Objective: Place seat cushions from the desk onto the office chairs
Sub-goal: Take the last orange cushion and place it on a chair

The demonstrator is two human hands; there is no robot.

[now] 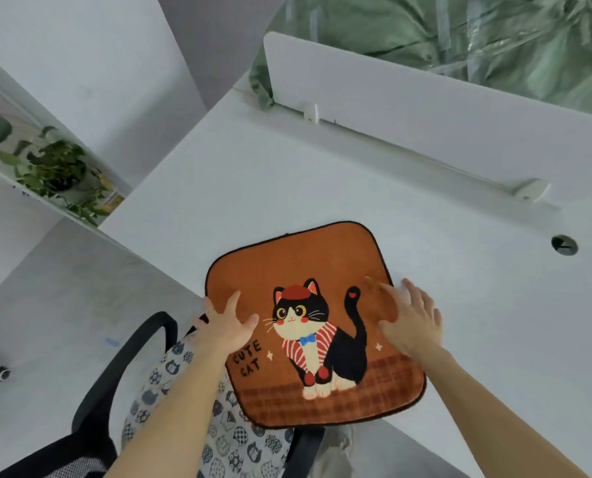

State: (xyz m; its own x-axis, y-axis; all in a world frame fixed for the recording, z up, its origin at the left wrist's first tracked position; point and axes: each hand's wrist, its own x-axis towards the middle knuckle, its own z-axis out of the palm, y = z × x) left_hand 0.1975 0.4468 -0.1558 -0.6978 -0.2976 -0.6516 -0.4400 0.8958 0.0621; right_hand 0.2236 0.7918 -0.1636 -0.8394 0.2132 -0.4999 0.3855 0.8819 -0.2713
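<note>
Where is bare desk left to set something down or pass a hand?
Bare desk: between the orange cushion and the divider, and right of it toward the cable hole. Crowded: near edge, where left hand and right hand touch the cushion.

A white divider screen [408, 108] stands on two white clamp brackets, one [311, 112] near its left end and one [530, 189] toward its right. Behind the screen lies crumpled green fabric [477, 39] under clear plastic. Well to the screen's left, a leafy potted plant [56, 167] sits on a white ledge. Below and left of the screen, grey floor [63, 288] bears a small blue mark [112, 341].
</note>
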